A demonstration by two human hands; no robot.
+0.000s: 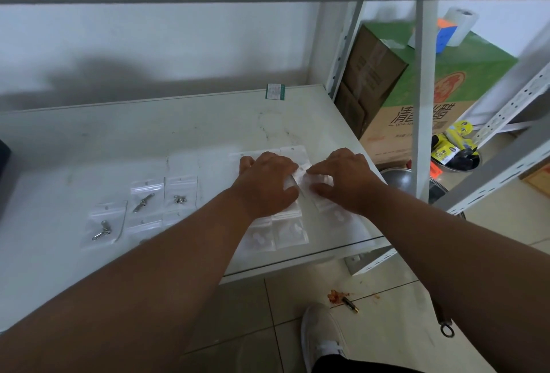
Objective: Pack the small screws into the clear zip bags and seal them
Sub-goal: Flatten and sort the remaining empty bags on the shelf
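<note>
On the white table point(125, 140) lie several clear zip bags. Three bags at the left hold metal screws: one point(102, 228), one point(145, 200) and one point(180, 197). At the right, bags with white parts point(290, 232) lie in a row near the front edge. My left hand point(266, 183) and my right hand point(345, 179) are side by side over a clear bag point(302, 177), each pinching it at its top between thumb and fingers. What is inside that bag is hidden by my hands.
A green and brown cardboard box point(416, 98) stands right of the table behind white shelf posts point(424, 104). Metal bowls point(398, 177) and yellow packets point(455, 143) sit on the floor. A green label point(275, 91) lies at the table's back edge. My shoe point(320, 337) is below.
</note>
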